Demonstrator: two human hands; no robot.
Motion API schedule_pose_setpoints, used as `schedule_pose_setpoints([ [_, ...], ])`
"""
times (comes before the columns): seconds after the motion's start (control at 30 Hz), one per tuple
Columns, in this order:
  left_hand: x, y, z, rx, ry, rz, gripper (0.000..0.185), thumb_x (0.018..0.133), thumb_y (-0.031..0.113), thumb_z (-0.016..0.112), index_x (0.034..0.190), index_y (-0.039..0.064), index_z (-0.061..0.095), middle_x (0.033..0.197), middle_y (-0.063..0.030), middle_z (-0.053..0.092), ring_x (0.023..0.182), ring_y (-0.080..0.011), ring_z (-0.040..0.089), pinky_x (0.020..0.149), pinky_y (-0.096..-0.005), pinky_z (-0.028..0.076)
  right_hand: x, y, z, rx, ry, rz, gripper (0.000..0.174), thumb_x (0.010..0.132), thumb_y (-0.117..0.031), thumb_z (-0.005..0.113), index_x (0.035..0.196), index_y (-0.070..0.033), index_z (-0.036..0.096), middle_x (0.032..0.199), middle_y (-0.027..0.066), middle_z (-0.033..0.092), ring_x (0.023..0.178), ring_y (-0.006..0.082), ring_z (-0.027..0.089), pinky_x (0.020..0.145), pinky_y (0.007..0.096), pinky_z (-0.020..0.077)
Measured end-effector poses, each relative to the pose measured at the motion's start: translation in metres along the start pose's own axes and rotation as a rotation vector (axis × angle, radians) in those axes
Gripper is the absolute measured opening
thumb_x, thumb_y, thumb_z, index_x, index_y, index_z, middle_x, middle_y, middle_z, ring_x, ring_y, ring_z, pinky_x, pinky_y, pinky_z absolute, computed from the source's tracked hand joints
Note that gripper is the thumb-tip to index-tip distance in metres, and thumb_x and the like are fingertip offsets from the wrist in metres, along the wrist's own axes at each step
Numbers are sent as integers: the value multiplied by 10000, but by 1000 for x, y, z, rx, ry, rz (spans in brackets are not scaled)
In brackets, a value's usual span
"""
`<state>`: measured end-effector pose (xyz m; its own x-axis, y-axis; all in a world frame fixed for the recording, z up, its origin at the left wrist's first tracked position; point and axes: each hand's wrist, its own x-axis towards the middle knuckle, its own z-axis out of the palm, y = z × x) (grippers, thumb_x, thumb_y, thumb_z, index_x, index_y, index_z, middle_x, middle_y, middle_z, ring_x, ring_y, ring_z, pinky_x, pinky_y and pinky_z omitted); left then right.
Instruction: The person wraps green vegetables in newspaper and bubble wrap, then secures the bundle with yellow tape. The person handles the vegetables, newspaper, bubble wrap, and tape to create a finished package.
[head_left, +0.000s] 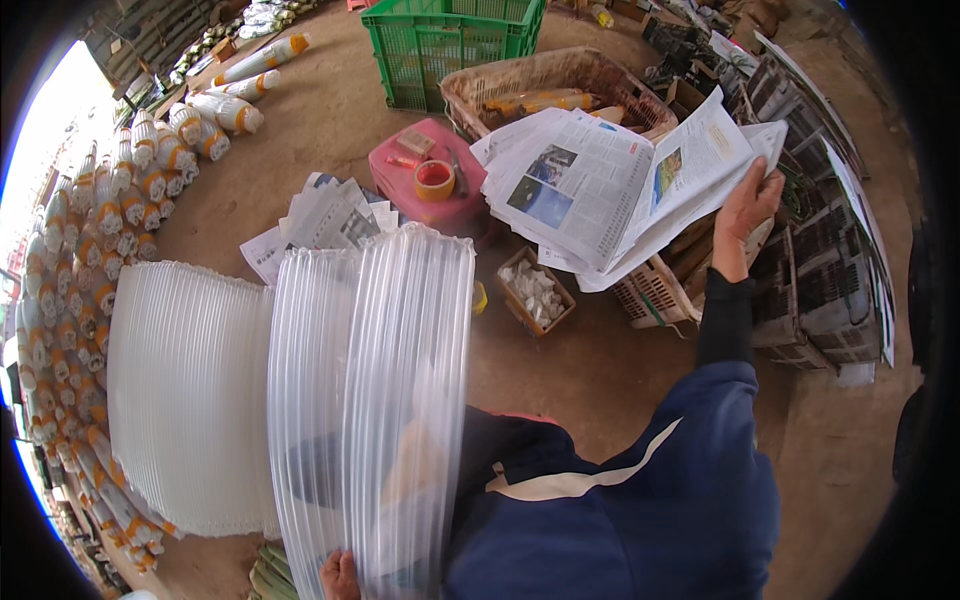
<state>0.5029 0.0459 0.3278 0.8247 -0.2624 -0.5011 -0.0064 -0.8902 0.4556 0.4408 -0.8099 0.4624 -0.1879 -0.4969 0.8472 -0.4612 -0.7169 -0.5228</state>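
Observation:
My right hand (750, 206) reaches out at the upper right and grips the far edge of a stack of newspaper sheets (600, 187), whose top sheets are lifted and folded over. At the bottom, my left hand (341, 576) holds the lower edge of a clear ribbed plastic air-column sleeve (409, 337), which curves upright in front of my body. Through the film my clothing shows blurred. Left of that sleeve stands a thick stack of the same ribbed plastic sleeves (191, 397). Most of my left arm is behind the plastic.
A pink stool (386, 154) carries a roll of orange tape (434, 180). Near it stand a small box of white pieces (534, 291), loose newspapers (330, 217), a green crate (454, 56) and a brown plastic basket (555, 67). Several wrapped bundles (82, 262) are piled at left.

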Motion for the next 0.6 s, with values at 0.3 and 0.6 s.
schedule_pose_setpoints([
  [0.3,-8,65,-21,-198,-15,-217,360,1107,267,500,1313,27,671,1308,-254,655,1237,-440,574,1047,-477,460,37,-139,28,756,-273,92,427,1055,-400,635,1249,-22,680,1061,66,740,923,154,662,810,307,492],
  [0.6,23,68,-23,-243,54,-51,329,991,278,592,877,-24,657,790,-255,622,742,-429,609,701,-496,462,-137,-358,53,1284,-1545,155,265,1040,-177,683,1256,-25,668,1116,-20,693,1040,42,578,909,203,464],
])
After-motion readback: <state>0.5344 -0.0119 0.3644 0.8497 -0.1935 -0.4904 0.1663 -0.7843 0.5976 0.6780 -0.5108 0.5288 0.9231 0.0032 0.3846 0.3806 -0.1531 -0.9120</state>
